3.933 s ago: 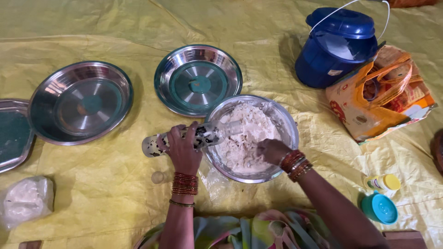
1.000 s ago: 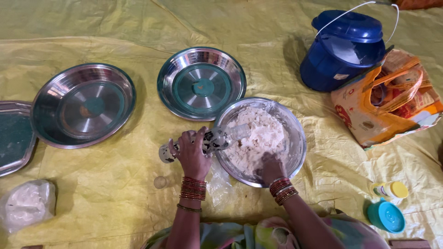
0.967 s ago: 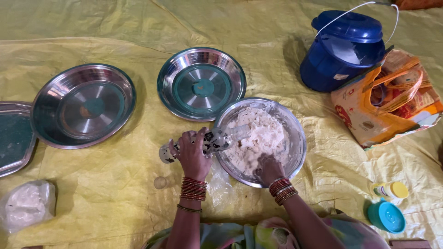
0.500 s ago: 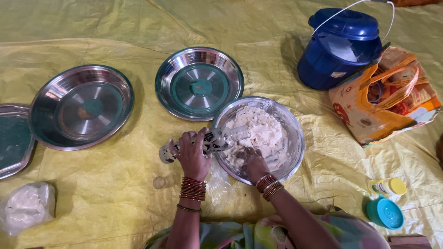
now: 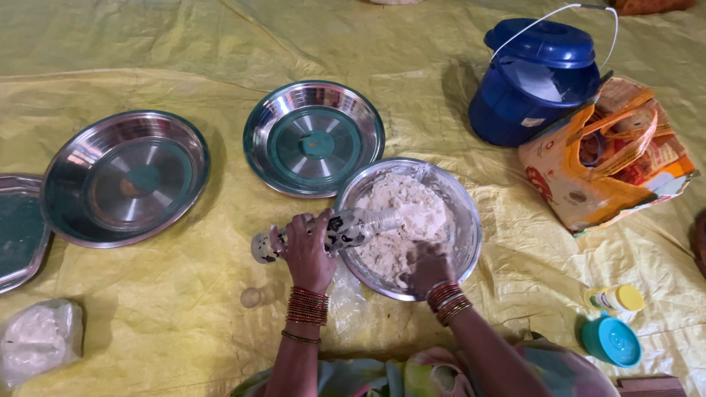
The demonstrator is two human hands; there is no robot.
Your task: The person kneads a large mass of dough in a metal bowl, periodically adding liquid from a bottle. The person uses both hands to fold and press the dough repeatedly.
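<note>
1. Yellow plastic sheeting (image 5: 184,309), creased and wrinkled, covers the whole floor from edge to edge of my view.
2. Just right of centre I see a steel mixing bowl (image 5: 471,228) holding pale, crumbly dough (image 5: 408,213).
3. My left hand (image 5: 305,250) is wrapped around a clear plastic bottle (image 5: 334,231), which lies tipped almost flat with its neck over the bowl's left rim, above the dough.
4. My right hand (image 5: 426,266) is down in the dough at the bowl's lower edge, fingers curled into the mix; whether it grips a lump I cannot tell.
5. Both wrists carry red and gold bangles (image 5: 307,307).
6. A small round cap (image 5: 251,297) lies on the sheet just lower left of the left hand.
7. Above the bowl, near the centre top, sits an empty steel plate (image 5: 257,140); a second, larger steel plate (image 5: 66,220) sits at mid left, and the edge of a tray (image 5: 15,265) shows at the far left.
8. At lower left lies a clear bag of white flour (image 5: 37,342).
9. At upper right stands a blue lidded bucket (image 5: 515,110) with a wire handle, touching an orange printed bag (image 5: 581,184) just below it.
10. At lower right I see a small yellow-capped bottle (image 5: 616,298) beside a teal lid (image 5: 610,340).
</note>
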